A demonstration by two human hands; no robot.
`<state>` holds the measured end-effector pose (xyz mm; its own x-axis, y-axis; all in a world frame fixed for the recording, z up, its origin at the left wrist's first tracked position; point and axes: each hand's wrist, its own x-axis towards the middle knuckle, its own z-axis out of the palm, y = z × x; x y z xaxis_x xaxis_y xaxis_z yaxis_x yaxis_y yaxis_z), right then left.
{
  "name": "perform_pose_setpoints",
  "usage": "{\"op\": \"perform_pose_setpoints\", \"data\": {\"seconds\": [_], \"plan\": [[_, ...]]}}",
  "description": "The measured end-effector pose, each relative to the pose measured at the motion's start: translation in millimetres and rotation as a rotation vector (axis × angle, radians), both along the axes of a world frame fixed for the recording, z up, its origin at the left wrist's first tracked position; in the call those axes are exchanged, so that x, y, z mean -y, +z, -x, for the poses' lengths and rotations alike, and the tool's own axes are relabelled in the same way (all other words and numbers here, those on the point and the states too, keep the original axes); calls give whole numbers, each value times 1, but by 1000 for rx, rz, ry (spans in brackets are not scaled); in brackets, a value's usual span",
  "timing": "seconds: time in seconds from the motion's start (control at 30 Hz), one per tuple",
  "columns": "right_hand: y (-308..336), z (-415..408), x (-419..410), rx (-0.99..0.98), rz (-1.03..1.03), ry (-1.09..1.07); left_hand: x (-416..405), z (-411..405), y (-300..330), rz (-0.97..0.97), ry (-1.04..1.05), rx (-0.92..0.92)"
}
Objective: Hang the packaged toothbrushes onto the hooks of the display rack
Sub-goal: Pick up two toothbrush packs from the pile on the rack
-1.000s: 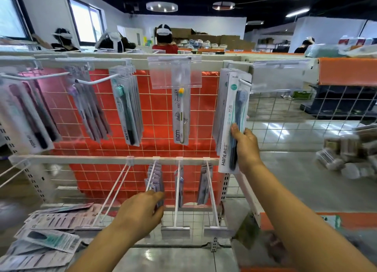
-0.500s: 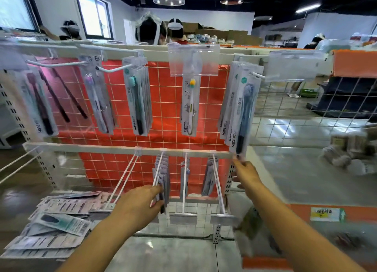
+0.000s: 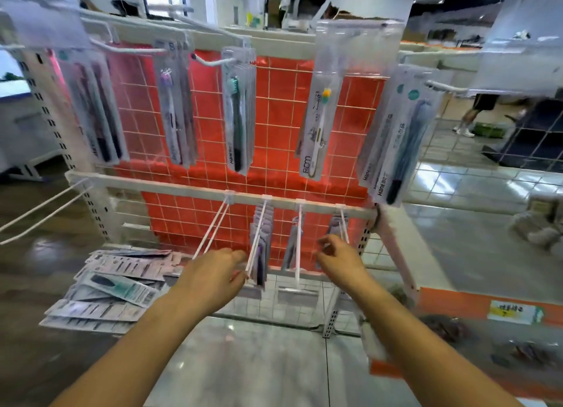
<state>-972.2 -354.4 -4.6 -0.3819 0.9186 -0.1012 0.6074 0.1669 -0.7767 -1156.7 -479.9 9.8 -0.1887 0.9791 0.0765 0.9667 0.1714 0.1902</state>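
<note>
The display rack (image 3: 274,107) has a red grid back and two rows of white hooks. Packaged toothbrushes hang on the upper row: a green one (image 3: 237,111), a yellow-headed one (image 3: 318,117) and a blue stack (image 3: 399,132). On a lower hook hangs a purple toothbrush pack (image 3: 260,254); my left hand (image 3: 213,274) pinches its front edge beside the wire. My right hand (image 3: 338,257) hovers with fingers spread by the rightmost lower hook (image 3: 343,223), holding nothing. A pile of loose packs (image 3: 115,287) lies at the lower left.
One lower hook (image 3: 213,226) left of my left hand is bare, and two long bare wires (image 3: 42,211) stick out at the far left. Clear price flaps (image 3: 356,43) hang from the top rail. A person's legs (image 3: 472,114) are behind at the right.
My right hand let go of the blue stack on the upper right hook and dropped to the lower row. My left hand stayed at the purple packs. The view moved closer.
</note>
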Motion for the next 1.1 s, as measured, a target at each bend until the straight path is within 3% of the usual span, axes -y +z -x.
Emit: {"op": "perform_pose_setpoints", "data": {"seconds": [0.33,0.87,1.1], "plan": [[6,85,32,125,-82,193,39,72,-20,52,147,66],[-8,267,109,86,-228,473,129,226,-72,113,346,180],[-44,338,141,159,-159,595,167,284,-101,154,423,259]]}}
